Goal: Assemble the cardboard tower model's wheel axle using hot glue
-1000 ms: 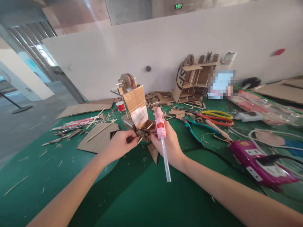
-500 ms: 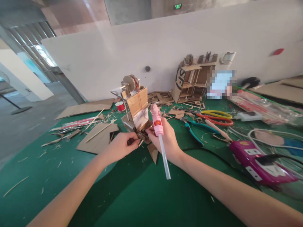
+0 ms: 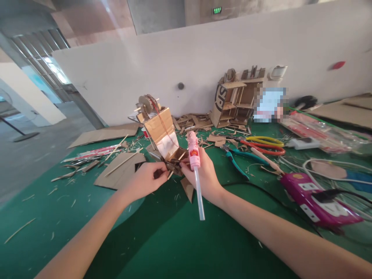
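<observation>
A cardboard model (image 3: 159, 126) stands in front of me, with a round cardboard wheel on top and red thread hanging down its front. My left hand (image 3: 151, 177) pinches the low front part of the model, near a small wooden stick. In my right hand (image 3: 205, 174) is a pink hot glue gun (image 3: 193, 149), its clear glue stick (image 3: 199, 193) jutting out toward me. The right fingertips also touch the model's low front edge. The glue gun's handle is hidden by the hand, and what lies between the fingertips is partly covered.
Cardboard scraps (image 3: 194, 121) lie behind the model. A cardboard shelf (image 3: 232, 102) stands at the back. To the right are teal pliers (image 3: 236, 164), yellow-handled scissors or pliers (image 3: 266, 140), and a purple power strip (image 3: 319, 199) with cables. A cardboard sheet (image 3: 116, 174) lies left.
The model's top has shifted left and the model now leans more that way. Both hands keep their grips, with the left hand slightly farther left.
</observation>
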